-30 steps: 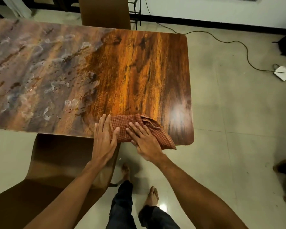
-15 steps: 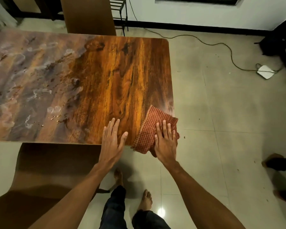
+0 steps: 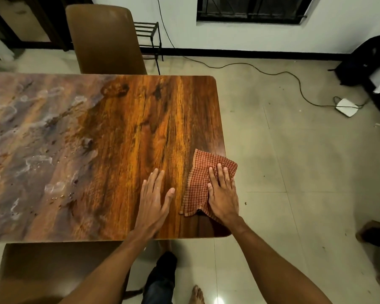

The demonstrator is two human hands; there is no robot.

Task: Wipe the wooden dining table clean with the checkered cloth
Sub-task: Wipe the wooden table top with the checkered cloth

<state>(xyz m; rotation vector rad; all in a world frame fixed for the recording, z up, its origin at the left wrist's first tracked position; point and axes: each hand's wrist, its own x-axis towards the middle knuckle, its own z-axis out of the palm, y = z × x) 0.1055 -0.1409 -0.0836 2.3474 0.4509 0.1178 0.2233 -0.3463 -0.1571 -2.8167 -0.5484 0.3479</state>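
Head view shows the cloth [image 3: 201, 183] slid from the middle of the desk's [image 3: 140, 128] near edge to its right near corner, then up along the right edge, overhanging slightly. That end looks wiped; the smeared patch [image 3: 31, 139] on the desk's left half remains. The right hand [image 3: 223, 194] presses the cloth with straight fingers [image 3: 221, 172]; the left hand [image 3: 153, 200] lies flat on bare desk, holding nothing. Count: one cloth, one desk, two hands, two chairs, far chair [image 3: 105, 40] and near chair [image 3: 53, 266].

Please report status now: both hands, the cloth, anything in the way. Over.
Left hand flat on table. Right hand flat, pressing checkered cloth at table's right edge. Residue covers left part; left hand lies between it and cloth.
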